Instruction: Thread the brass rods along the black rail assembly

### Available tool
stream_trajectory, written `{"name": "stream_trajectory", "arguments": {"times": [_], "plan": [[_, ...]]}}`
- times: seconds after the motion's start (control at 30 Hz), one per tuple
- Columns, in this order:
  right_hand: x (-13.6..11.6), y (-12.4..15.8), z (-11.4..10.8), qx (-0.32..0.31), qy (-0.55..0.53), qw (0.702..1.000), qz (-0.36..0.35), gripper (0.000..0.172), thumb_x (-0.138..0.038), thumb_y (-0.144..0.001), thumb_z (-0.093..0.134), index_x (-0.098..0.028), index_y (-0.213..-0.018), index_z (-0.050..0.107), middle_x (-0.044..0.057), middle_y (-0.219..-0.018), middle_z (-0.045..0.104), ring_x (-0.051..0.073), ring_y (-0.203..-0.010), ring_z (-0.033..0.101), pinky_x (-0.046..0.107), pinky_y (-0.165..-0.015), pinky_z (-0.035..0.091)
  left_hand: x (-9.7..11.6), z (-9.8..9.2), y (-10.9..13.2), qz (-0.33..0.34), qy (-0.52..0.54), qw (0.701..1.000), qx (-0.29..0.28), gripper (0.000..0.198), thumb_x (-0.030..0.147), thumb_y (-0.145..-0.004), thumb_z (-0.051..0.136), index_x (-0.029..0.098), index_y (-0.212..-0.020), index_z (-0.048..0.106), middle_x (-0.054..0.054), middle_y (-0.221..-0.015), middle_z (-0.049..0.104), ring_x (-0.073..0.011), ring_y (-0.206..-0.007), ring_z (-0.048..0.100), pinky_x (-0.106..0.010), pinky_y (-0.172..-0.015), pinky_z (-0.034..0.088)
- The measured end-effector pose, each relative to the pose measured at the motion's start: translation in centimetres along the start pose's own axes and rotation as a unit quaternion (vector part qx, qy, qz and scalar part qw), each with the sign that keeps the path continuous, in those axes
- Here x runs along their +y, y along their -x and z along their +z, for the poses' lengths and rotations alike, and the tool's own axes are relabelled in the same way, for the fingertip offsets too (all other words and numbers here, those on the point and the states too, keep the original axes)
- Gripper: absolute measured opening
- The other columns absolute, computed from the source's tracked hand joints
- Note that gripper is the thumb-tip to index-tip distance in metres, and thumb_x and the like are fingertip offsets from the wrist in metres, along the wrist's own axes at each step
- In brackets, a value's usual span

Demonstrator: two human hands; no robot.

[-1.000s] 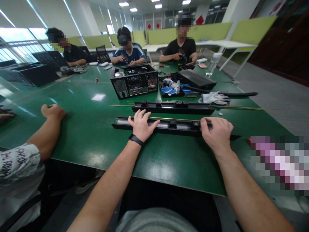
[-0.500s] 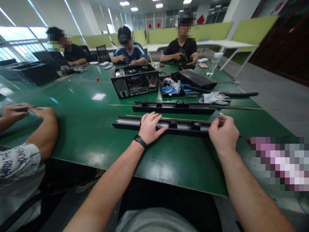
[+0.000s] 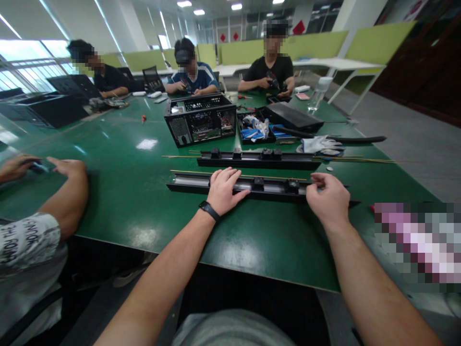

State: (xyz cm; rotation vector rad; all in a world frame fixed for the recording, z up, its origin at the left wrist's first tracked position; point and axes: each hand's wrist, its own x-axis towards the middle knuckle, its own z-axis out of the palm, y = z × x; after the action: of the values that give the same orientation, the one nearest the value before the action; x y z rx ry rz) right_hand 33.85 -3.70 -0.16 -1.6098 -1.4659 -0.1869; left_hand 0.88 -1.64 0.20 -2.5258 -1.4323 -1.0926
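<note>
A long black rail with dark blocks in its channel lies near the table's front edge. My left hand rests flat across its middle, fingers stretched out and thumb apart. A thin brass rod runs along the rail's far side. At the rail's right part, my right hand is closed in a pinch at the rod's right end; its fingertips partly hide the contact. A second black rail with similar blocks lies just beyond, with thin rods sticking out at its right. A small white disc sits beyond my right hand.
An open computer case stands behind the rails. Right of it are a tray of gloves, white gloves, a black tube and a bottle. A neighbour's hands are at left; three people sit opposite.
My right hand has moved slightly left and the brass rod has shifted left along the rail. The white disc now shows uncovered. The neighbour's hands have moved apart.
</note>
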Motion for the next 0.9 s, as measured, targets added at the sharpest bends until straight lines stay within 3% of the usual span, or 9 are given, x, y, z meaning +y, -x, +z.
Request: {"name": "stream_trajectory", "arguments": {"times": [0.13,0.33,0.53,0.73,0.9], "plan": [[-0.3,0.1,0.1,-0.027,-0.005,0.999,-0.031,0.023,-0.025,-0.085,0.057,-0.022,-0.095,0.077,0.012,-0.097,0.079,0.031,-0.095,0.071,0.049,-0.094,0.058,0.0,0.1,0.0,-0.005,-0.002,1.000,-0.004,0.060,0.047,-0.092,0.084,0.023,-0.143,0.066,-0.016,-0.146,0.069,-0.0359,-0.147,0.057,-0.057,-0.128,0.035],[-1.1,0.3,0.0,-0.059,-0.026,0.996,-0.065,0.026,-0.030,-0.093,0.056,-0.023,-0.099,0.080,0.011,-0.104,0.080,0.031,-0.100,0.073,0.048,-0.096,0.058,0.2,0.2,0.0,-0.006,-0.002,1.000,-0.002,0.062,0.048,-0.091,0.084,0.022,-0.144,0.066,-0.017,-0.148,0.068,-0.0364,-0.149,0.055,-0.057,-0.128,0.035],[-0.8,0.2,0.3,-0.074,-0.042,0.996,-0.010,0.026,-0.042,-0.097,0.059,-0.023,-0.094,0.076,0.011,-0.097,0.079,0.029,-0.089,0.071,0.045,-0.089,0.056,0.2,0.2,0.1,-0.004,0.003,1.000,-0.003,0.062,0.047,-0.091,0.084,0.021,-0.144,0.065,-0.017,-0.148,0.068,-0.0361,-0.150,0.055,-0.057,-0.129,0.034],[-0.3,0.0,0.6,-0.076,-0.021,0.997,-0.007,0.022,-0.042,-0.096,0.058,-0.025,-0.092,0.071,0.012,-0.096,0.076,0.031,-0.091,0.067,0.046,-0.087,0.053,0.2,0.3,0.1,-0.004,-0.004,1.000,-0.005,0.064,0.048,-0.091,0.084,0.022,-0.146,0.064,-0.017,-0.151,0.067,-0.0367,-0.152,0.053,-0.058,-0.129,0.033],[1.2,-1.1,-0.6,-0.048,0.044,0.992,0.108,0.017,-0.034,-0.090,0.058,-0.022,-0.085,0.069,0.016,-0.088,0.071,0.032,-0.087,0.062,0.046,-0.087,0.047,0.1,0.3,0.2,-0.002,-0.004,1.000,0.005,0.065,0.049,-0.090,0.085,0.020,-0.145,0.064,-0.018,-0.151,0.066,-0.0367,-0.152,0.053,-0.057,-0.129,0.033]]}}
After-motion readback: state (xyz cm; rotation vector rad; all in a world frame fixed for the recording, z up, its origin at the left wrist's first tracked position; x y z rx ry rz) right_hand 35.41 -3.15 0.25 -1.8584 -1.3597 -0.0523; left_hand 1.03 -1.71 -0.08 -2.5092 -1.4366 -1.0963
